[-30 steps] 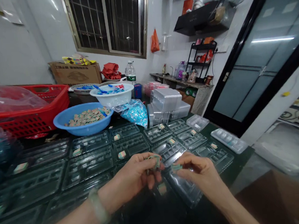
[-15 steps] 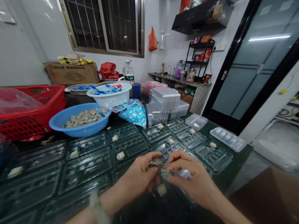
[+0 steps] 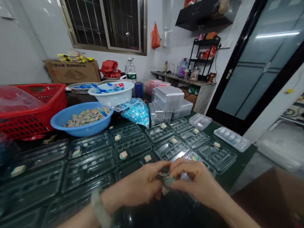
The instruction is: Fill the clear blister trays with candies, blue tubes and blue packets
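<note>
My left hand (image 3: 140, 184), with a pale bangle (image 3: 100, 209) on its wrist, is closed around a few small flat pieces (image 3: 162, 176) of green and pinkish tan. The thumb and fingers of my right hand (image 3: 192, 175) pinch at the same little cluster, right against my left fingertips. How many pieces each hand has is hidden. Both hands hover over clear plastic trays (image 3: 87, 175) with moulded compartments. Several of these trays carry a small striped block in pink, cream and green, such as the block (image 3: 123, 155) left of my hands and another block (image 3: 194, 157) behind my right hand.
A blue basin (image 3: 55, 121) full of similar pieces stands behind the trays. Beside it are a white bowl (image 3: 112, 97) of blue items, a bag of blue-white bits (image 3: 137, 113) and stacked clear boxes (image 3: 168, 99). A red basket (image 3: 33, 123) is at left, a cardboard box (image 3: 280, 202) at lower right.
My hands have come closer together over the pieces and sit slightly lower against the trays. Blocks in the trays just behind them now show. The view has shifted a little.
</note>
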`<state>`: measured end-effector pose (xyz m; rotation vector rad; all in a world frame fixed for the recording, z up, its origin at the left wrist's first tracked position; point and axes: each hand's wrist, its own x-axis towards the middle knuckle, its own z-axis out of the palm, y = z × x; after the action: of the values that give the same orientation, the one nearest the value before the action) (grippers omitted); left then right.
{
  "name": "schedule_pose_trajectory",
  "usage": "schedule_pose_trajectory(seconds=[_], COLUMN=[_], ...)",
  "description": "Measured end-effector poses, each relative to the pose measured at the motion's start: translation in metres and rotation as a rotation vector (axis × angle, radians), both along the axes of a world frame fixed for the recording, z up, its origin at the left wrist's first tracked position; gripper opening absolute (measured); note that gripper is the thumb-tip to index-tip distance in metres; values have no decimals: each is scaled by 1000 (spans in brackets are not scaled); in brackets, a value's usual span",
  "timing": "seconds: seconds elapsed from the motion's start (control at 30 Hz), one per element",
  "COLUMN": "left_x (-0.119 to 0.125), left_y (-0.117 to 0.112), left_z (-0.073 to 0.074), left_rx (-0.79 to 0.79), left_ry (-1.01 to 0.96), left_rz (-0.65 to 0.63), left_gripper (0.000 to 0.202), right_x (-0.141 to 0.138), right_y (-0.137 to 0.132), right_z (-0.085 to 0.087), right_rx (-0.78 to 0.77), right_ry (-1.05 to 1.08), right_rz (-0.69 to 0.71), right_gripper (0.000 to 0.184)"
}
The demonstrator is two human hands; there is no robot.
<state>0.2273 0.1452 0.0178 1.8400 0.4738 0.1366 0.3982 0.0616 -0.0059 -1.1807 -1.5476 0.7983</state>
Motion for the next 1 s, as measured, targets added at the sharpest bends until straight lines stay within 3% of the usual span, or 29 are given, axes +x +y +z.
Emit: schedule_pose_trajectory(seconds=[0.07,0.23,0.3,0.53,0.87,1.0], left_x=[-1,2,5,15,16,20], left_y=[2,5,5,-2,-5,-1], left_z=[-5,-18,-19,-19,-18,-18], left_rx=[-52,-437,-509,-364,-115,-134], left_ry=[11,-110,-185,-219,-126,-124], left_rz=[17,130,176,343,363,375], left_gripper=[36,27,25,23,25,27], right_x=[5,13,12,1,-1,2], right_y=[0,4,5,5,11,14], right_z=[-3,-12,-14,-10,-14,-12], right_rx=[-40,-145,-157,-133,-184,-256], right_ry=[110,414,463,356,400,351], right_rz=[-13,-55,-61,-64,-123,-100], right_gripper=[6,9,8,7,18,18])
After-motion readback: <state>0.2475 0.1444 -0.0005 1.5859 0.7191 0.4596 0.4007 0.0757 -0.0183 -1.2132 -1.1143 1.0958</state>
